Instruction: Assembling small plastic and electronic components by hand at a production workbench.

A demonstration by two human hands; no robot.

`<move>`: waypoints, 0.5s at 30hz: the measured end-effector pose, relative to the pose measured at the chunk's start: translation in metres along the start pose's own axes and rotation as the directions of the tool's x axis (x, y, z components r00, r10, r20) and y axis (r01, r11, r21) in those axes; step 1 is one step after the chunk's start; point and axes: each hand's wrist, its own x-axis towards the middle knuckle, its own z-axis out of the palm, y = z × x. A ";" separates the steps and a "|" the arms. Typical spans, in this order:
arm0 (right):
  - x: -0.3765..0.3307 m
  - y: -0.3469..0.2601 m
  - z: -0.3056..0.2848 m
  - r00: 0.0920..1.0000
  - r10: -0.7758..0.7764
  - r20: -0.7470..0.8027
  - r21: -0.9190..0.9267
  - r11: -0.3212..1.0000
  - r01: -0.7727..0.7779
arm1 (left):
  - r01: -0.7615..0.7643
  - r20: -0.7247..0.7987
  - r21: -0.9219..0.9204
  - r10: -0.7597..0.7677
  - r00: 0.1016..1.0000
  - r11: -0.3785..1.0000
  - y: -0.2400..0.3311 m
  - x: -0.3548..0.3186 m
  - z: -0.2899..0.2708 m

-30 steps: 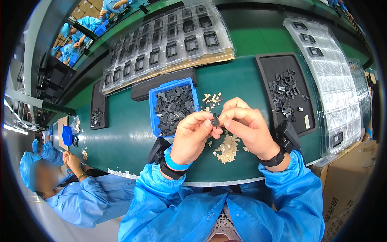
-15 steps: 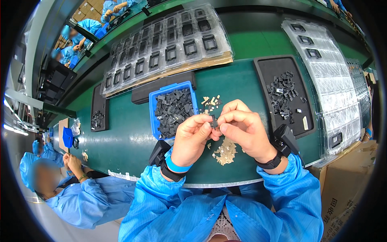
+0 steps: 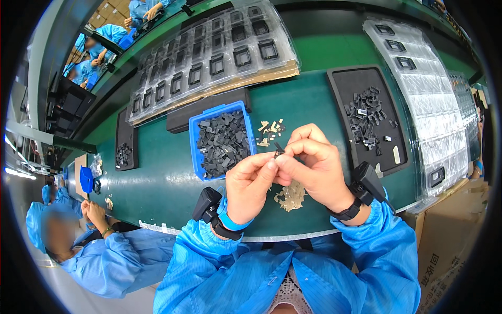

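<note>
Both my hands meet above the green table, pinched on one small black plastic part [image 3: 279, 150]. My left hand [image 3: 250, 183] grips it between thumb and forefinger; my right hand [image 3: 316, 166] has its thumb and fingertips on the same piece. Fingers cover most of the part. Just left of them stands a blue bin [image 3: 196, 152] heaped with similar small black parts [image 3: 222, 141]. Beige slips [image 3: 269, 131] lie scattered beyond my hands, and a pile of beige scraps [image 3: 291, 198] sits below them.
A dark tray [image 3: 389, 149] with loose black parts lies to the right, beside a clear blister tray [image 3: 434, 112]. Stacked blister trays [image 3: 219, 70] with black frames stand at the back. On the left are a narrow dark tray [image 3: 125, 131] and a seated co-worker [image 3: 110, 256].
The black part has been turned between my fingers and now points up more. My right thumb has closed in toward my left fingertips. The whole view has shifted slightly.
</note>
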 end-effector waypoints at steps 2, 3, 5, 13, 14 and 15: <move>-0.001 0.001 0.000 0.999 -0.032 0.022 -0.045 0.998 0.033 | 0.021 0.007 -0.019 -0.021 1.000 1.000 -0.002 -0.001 -0.004; -0.001 0.000 -0.001 1.000 -0.006 0.022 -0.034 0.999 0.006 | 0.041 0.017 -0.041 -0.040 0.999 0.998 -0.002 0.000 -0.005; -0.001 0.000 0.000 1.000 0.022 0.020 -0.022 1.000 -0.022 | 0.053 0.026 -0.079 -0.051 0.998 0.995 -0.002 0.000 -0.005; 0.006 -0.013 -0.006 0.965 0.252 0.076 0.210 0.942 -0.262 | -0.006 -0.015 0.071 0.007 1.000 0.997 0.002 0.006 -0.003; 0.005 -0.012 -0.006 0.959 0.268 0.094 0.236 0.930 -0.283 | -0.106 0.013 0.195 0.105 0.994 0.975 0.003 0.007 -0.003; 0.006 -0.012 -0.007 0.957 0.272 0.098 0.234 0.929 -0.287 | -0.205 0.052 0.312 0.198 0.979 0.928 0.004 0.007 -0.004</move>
